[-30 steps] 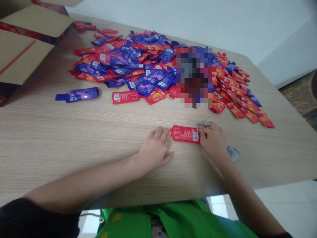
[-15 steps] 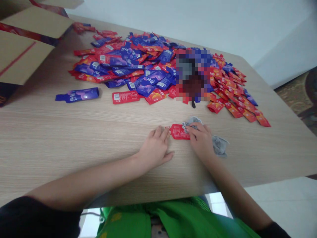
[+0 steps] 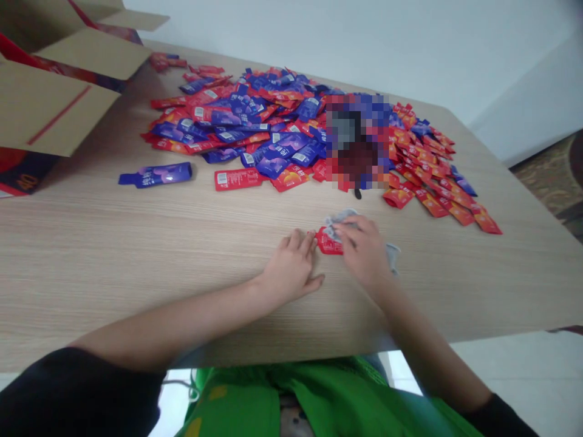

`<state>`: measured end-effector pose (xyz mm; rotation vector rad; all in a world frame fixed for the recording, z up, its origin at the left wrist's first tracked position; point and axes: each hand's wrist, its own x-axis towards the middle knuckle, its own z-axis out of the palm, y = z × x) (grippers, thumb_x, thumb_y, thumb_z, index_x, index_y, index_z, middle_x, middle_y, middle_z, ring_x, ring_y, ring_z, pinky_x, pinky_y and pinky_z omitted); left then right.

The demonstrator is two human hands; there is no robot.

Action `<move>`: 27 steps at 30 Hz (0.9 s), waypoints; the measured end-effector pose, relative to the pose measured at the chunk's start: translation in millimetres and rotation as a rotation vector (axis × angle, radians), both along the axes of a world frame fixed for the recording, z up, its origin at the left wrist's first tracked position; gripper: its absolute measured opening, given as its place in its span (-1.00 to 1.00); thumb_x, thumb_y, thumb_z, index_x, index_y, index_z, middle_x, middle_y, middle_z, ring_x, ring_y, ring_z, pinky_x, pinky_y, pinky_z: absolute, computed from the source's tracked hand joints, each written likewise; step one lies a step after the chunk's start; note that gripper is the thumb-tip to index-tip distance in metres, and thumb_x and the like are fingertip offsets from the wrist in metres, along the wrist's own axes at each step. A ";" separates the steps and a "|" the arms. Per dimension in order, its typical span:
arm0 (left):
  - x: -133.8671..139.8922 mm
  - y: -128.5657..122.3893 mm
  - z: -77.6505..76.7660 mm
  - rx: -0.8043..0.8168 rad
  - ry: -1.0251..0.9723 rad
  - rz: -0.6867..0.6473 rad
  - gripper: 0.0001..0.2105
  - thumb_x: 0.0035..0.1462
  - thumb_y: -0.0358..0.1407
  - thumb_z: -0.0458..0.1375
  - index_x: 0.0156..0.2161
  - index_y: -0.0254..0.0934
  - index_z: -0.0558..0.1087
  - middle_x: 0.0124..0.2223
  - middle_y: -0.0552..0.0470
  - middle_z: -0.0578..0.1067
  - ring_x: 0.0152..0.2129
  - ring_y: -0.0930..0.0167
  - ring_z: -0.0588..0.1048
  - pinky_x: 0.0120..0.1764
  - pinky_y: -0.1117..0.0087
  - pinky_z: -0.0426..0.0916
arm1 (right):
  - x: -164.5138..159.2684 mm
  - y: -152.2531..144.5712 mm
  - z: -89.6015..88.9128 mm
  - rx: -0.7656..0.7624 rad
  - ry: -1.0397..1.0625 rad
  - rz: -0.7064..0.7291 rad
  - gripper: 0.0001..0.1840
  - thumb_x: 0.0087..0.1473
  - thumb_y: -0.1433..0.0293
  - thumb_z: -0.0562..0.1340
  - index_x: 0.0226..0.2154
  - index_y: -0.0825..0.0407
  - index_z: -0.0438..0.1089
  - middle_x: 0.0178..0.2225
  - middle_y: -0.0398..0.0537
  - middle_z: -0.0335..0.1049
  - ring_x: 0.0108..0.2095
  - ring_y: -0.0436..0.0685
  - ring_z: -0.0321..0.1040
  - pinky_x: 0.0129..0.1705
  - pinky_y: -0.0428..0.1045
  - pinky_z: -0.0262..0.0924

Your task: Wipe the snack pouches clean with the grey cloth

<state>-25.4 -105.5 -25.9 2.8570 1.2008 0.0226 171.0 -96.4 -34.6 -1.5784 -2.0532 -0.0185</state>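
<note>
A red pouch (image 3: pixel 330 244) with white print lies flat on the wooden table in front of me. My left hand (image 3: pixel 291 264) rests palm-down to its left, thumb spread, fingertips pressing on the pouch's narrow end. Above the pouch, my right hand (image 3: pixel 367 249) pinches a crumpled grey cloth (image 3: pixel 341 221) against its upper side. Some grey cloth also shows to the right of that hand; whether it is the same piece I cannot tell. The right hand hides the pouch's right end.
A large pile of red and purple pouches (image 3: pixel 246 115) spreads across the back of the table. A purple pouch (image 3: pixel 157 175) and a red pouch (image 3: pixel 237 179) lie in front of it. An open cardboard box (image 3: pixel 91 51) stands at left. A pixelated patch covers part of the pile.
My right hand has slid the grey cloth a little leftward over the pouch. The left hand stays at the narrow end. The whole view has shifted slightly.
</note>
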 end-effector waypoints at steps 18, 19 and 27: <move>-3.0 3.3 2.4 -0.052 0.023 0.006 -0.38 0.26 -0.07 0.01 0.27 -0.50 0.22 0.33 -0.21 0.22 0.21 0.03 0.22 0.09 0.08 0.26 | 54.0 -28.1 -22.9 -0.080 -0.066 -0.148 -0.71 0.17 0.39 0.14 -0.25 -0.02 0.60 -0.17 0.05 0.46 -0.20 0.22 0.32 -0.14 0.16 0.26; -3.3 3.8 1.9 -0.048 0.022 0.005 -0.38 0.26 -0.07 0.01 0.27 -0.50 0.23 0.33 -0.22 0.22 0.21 0.03 0.22 0.09 0.08 0.27 | 60.6 -27.9 -22.4 -0.093 -0.064 -0.169 -0.71 0.17 0.39 0.14 -0.26 0.00 0.60 -0.19 0.06 0.47 -0.21 0.23 0.33 -0.14 0.17 0.26; -4.3 5.1 1.9 -0.013 0.021 -0.019 -0.39 0.26 -0.06 0.02 0.26 -0.48 0.26 0.33 -0.23 0.22 0.20 0.06 0.23 0.07 0.11 0.27 | 32.0 -13.0 -0.1 0.086 0.101 -0.018 -0.73 0.21 0.36 0.15 -0.20 0.02 0.57 -0.17 0.05 0.46 -0.16 0.19 0.35 -0.08 0.14 0.25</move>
